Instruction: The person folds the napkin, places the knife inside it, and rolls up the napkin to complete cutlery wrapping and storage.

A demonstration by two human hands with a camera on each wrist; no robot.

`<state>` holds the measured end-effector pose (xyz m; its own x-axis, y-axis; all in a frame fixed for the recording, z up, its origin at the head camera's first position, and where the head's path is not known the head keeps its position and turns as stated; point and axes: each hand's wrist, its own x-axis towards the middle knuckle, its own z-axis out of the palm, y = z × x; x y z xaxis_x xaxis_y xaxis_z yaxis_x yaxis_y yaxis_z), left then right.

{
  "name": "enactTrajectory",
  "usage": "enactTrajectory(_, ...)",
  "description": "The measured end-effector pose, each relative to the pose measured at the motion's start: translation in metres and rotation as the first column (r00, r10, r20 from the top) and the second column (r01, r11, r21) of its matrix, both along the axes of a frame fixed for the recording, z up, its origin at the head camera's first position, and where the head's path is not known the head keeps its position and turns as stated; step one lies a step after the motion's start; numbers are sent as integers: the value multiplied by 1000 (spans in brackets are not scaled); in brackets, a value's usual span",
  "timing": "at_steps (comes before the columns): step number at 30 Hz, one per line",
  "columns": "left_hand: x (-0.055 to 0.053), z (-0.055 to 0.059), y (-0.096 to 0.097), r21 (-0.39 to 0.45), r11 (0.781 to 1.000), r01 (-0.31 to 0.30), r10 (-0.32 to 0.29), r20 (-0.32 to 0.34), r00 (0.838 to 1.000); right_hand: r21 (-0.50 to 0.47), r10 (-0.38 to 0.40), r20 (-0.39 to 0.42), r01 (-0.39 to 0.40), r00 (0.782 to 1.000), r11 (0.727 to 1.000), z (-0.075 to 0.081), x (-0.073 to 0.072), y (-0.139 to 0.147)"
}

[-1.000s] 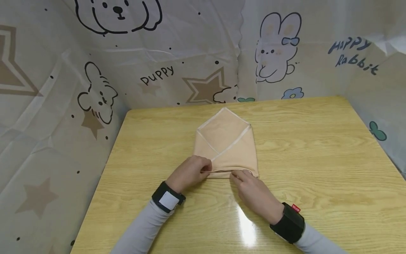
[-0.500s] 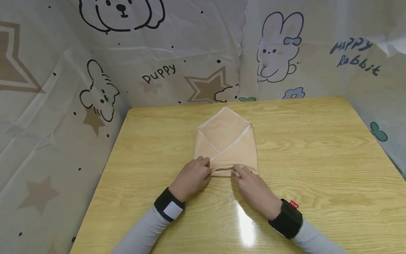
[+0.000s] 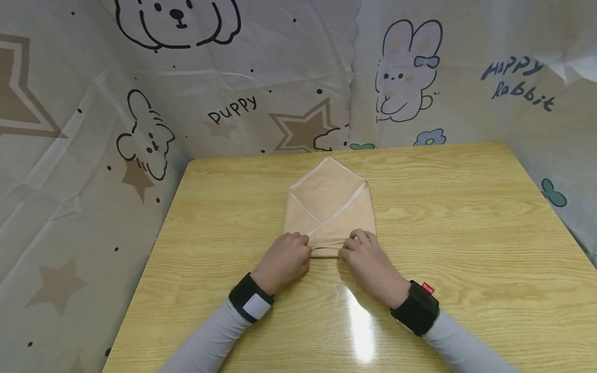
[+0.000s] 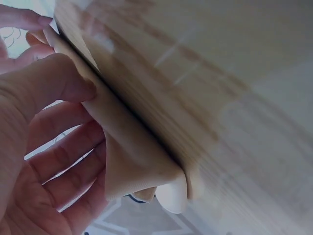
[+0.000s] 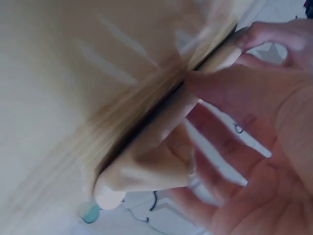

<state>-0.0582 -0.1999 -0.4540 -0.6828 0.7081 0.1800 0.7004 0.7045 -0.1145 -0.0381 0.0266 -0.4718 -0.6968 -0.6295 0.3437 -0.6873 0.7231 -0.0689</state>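
A peach cloth [image 3: 328,202] with white edging lies folded on the table, its pointed end away from me. Along its near edge runs a narrow rolled fold. My left hand [image 3: 285,259] pinches the left part of this fold; in the left wrist view its thumb presses the near side of the cloth [image 4: 137,147] and the fingers lie behind. At the right part, my right hand [image 3: 370,261] grips the same fold, thumb in front and fingers behind the cloth [image 5: 146,169] in the right wrist view. Both hands cover the fold's ends in the head view.
The wood-grain table [image 3: 462,223] extends on both sides of the cloth. A pale printed curtain [image 3: 298,72] with cartoon animals and stars hangs along its back and sides. Dark straps [image 3: 416,308] circle both wrists.
The near edge has been rolled slightly farther up. My right hand has shifted forward a little and its fingers have lifted higher over the fold; the left hand's fingers have turned more over the edge.
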Motion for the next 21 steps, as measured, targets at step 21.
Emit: enactTrajectory(21,-9,-2,0,80,994,-79,73,74,995,-119,63,136,-47,989,992,10,-24,5)
